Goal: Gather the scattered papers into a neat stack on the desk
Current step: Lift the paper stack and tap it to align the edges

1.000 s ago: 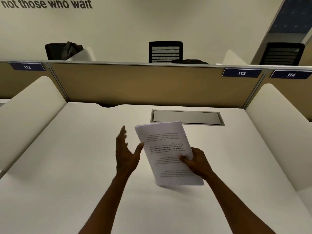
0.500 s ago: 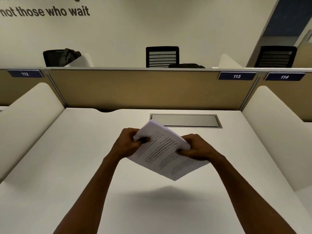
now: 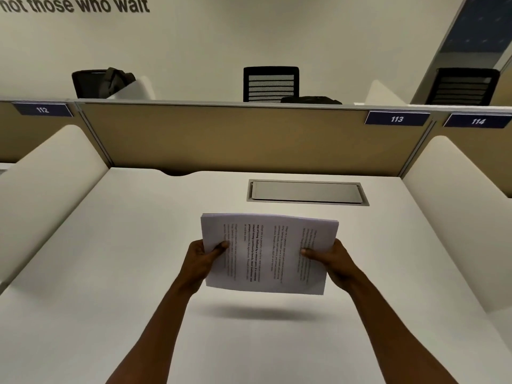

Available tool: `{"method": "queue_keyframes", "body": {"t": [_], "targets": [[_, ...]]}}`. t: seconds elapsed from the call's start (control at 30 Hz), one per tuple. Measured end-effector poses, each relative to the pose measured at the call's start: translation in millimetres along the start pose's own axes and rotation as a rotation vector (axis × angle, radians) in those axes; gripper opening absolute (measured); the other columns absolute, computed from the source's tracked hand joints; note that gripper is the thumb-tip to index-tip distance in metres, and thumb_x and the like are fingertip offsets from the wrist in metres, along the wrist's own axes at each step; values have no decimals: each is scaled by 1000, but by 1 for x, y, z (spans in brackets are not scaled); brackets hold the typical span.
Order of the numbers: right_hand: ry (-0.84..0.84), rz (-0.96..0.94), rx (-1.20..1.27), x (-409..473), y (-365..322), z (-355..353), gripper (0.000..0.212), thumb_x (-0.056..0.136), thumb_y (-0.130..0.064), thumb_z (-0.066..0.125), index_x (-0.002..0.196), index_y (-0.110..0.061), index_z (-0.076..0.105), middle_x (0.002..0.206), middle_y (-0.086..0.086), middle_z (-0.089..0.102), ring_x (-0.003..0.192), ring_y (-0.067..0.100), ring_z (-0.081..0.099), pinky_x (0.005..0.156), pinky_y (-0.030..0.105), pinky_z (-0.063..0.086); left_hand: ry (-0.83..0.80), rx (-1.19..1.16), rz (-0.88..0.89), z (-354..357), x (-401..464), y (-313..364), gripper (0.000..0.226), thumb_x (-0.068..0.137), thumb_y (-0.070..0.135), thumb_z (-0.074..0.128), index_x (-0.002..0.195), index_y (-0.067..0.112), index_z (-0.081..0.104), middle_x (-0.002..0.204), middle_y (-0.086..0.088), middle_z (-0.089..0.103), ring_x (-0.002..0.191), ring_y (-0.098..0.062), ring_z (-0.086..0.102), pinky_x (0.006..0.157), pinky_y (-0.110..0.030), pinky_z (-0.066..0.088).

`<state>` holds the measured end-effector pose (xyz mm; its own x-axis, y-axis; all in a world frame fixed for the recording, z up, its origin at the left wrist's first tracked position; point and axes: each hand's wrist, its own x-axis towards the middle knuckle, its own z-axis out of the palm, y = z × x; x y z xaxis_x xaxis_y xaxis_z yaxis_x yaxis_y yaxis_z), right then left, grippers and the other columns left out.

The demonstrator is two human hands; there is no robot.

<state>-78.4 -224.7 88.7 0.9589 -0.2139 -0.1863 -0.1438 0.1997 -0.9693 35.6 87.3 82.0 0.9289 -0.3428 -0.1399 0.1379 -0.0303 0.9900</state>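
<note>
Above the tabletop (image 3: pixel 116 273), my left hand (image 3: pixel 200 261) and right hand (image 3: pixel 333 260) pinch the papers (image 3: pixel 267 253); I should tap edges even, then lay them flat.

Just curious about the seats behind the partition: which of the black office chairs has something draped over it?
The black office chair on the far left, above the blue 112 label; a dark bundle hangs over its back. The middle one's slatted back is bare.

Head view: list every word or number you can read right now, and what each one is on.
"not those who wait": lettering on the wall, cut off at the top and left edges.
"112": left nameplate on the divider.
"113": middle nameplate.
"114": right nameplate.
Stack of papers, held by left hand and right hand: print sideways, too small to read.
</note>
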Motion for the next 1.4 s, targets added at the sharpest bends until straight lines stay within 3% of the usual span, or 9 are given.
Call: {"method": "queue_keyframes", "body": {"t": [0.13,0.33,0.47,0.63,0.83,0.97,1.1,1.27,1.4], "targets": [[124,3,-39,3,18,9,26,75,-3,81,95,-20,75,98,7,77,95,31,72,71,37,61,37,-22,-52,-5,0,-22,12,91,20,71,99,13,78,99,-8,79,88,-20,75,72,-30,60],[182,56,-123,1,51,13,26,77,-5,81,97,-19,72,102,11,75,98,31,70,85,50,60,91,-12,-101,-9,-2,-50,8,89,16,74,97,17,76,94,-2,80,85,-13,74,67,-21,58],[214,72,-131,-7,73,18,38,74,-2,83,103,-22,71,103,4,75,101,23,69,82,39,61,170,-59,-118,2,-4,-65,11,87,10,75,97,16,75,88,1,80,86,-17,72,69,-23,58],[232,57,-149,-1,70,14,36,73,-4,84,98,-27,72,98,0,77,95,18,72,72,27,60,197,-82,-100,1,2,-69,11,89,8,72,99,13,74,92,-4,78,90,-24,72,73,-29,58],[240,86,-190,-2,83,12,39,75,-4,83,107,-21,69,105,7,74,101,24,69,87,44,59,166,10,-112,6,3,-77,26,92,11,71,115,1,70,106,-16,75,100,-31,70,82,-35,58],[267,75,-168,2,81,8,39,73,-4,84,102,-27,70,101,3,76,98,22,70,84,42,60,174,5,-74,5,4,-74,25,91,13,71,115,7,71,104,-6,77,97,-23,72,74,-24,60],[261,97,-217,0,88,10,41,74,-4,83,103,-28,68,103,4,74,100,23,69,86,46,60,153,34,-114,7,0,-82,27,90,12,72,116,5,70,105,-8,76,101,-26,70,77,-26,58],[258,75,-287,2,82,8,38,75,-6,82,95,-35,68,100,-5,74,97,20,69,74,27,60,161,31,-120,7,0,-81,22,92,14,70,114,13,70,106,-4,76,101,-24,70,81,-31,59],[245,63,-411,4,73,6,32,77,-10,82,101,-25,67,103,4,73,96,23,69,74,27,59,176,-14,-141,7,-4,-81,16,91,13,71,107,17,72,104,-2,77,99,-23,71,80,-30,58]]}}
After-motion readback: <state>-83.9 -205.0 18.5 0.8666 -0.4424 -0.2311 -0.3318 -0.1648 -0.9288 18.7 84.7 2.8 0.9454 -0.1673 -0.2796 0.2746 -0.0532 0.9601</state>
